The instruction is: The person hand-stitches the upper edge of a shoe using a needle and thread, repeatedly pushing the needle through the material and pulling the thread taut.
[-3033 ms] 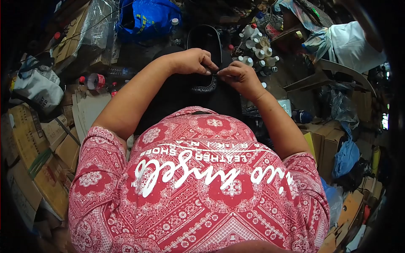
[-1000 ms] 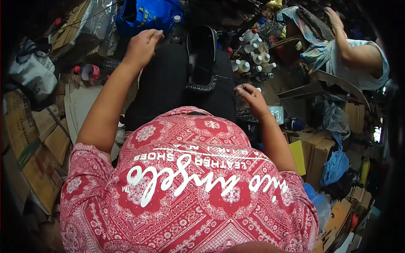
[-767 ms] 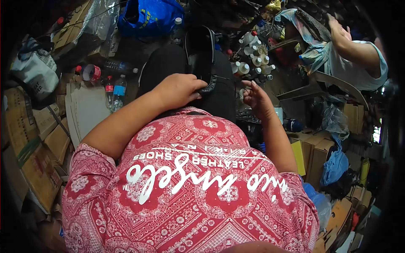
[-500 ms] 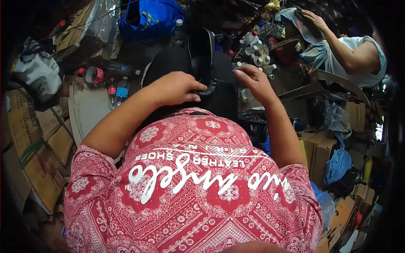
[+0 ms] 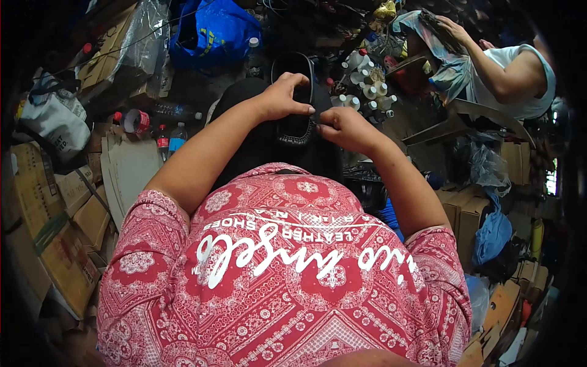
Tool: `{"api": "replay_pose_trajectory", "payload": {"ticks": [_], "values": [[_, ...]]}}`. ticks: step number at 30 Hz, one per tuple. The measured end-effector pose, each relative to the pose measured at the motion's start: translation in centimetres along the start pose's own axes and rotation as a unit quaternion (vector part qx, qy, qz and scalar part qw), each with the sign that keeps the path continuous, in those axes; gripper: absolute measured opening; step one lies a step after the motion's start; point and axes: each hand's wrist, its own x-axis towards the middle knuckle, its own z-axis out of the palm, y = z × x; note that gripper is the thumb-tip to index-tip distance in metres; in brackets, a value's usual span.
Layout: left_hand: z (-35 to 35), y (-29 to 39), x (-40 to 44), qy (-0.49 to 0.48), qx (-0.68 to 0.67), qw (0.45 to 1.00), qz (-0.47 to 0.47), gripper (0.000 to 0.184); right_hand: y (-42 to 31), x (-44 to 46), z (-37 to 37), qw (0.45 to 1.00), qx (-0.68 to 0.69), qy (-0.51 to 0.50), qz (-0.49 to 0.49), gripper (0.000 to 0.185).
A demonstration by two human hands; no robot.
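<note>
Worker's view, hands at twelve o'clock. A black shoe (image 5: 295,129) lies there on the dark-clad lap, partly hidden by the left hand (image 5: 286,96), whose thumb and fingers stand wide apart over the opening. The right hand (image 5: 346,128) curls at the shoe's three-o'clock edge; whether its fingers pinch anything cannot be told. At two o'clock, a co-worker's hand (image 5: 451,32) touches an indistinct dark piece (image 5: 441,34).

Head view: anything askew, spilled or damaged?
Only mildly: a clear bottle at the view's left lies on its side, cap toward the person, as if knocked over or dropped. The shoe shows no plain damage, though its dark inside hides detail. I see no spill.
</note>
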Motion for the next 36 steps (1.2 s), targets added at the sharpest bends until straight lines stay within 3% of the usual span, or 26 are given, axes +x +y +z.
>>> {"api": "replay_pose_trajectory", "payload": {"ticks": [4,6,10,12,16,21,31,36], "values": [[0.3,-0.2,0.2,-0.002,-0.014,1.000,-0.002,0.066,0.4,-2.3,0.1,0.998,0.019,0.050,-0.031,0.022],[0.3,-0.7,0.2,0.015,-0.016,1.000,-0.005,0.066,0.5,-4.4,-0.9,0.984,0.165,0.066,0.016,0.025],[-2.4,-0.1,1.4,-0.069,0.029,0.997,0.018,0.063,0.2,-5.0,-0.8,0.964,0.231,0.126,0.051,0.014],[-3.4,0.4,1.4,-0.081,0.083,0.991,0.065,0.051,0.0,-3.7,0.2,0.976,0.133,0.169,-0.031,0.014],[-3.8,1.3,1.5,-0.124,0.096,0.986,0.060,0.042,0.6,-2.1,0.4,0.988,0.072,0.138,-0.004,0.022],[-3.5,1.1,1.4,-0.169,-0.002,0.986,0.013,0.023,0.5,-1.1,0.4,0.993,0.023,0.118,-0.001,0.022],[-3.3,1.2,2.0,-0.211,-0.022,0.977,-0.030,0.019,-0.1,-0.2,-0.4,0.992,-0.068,0.105,0.004,0.024],[-3.3,1.1,2.0,-0.210,0.006,0.977,0.044,0.022,0.4,0.2,-0.7,0.995,-0.040,0.089,-0.032,0.023]]}}
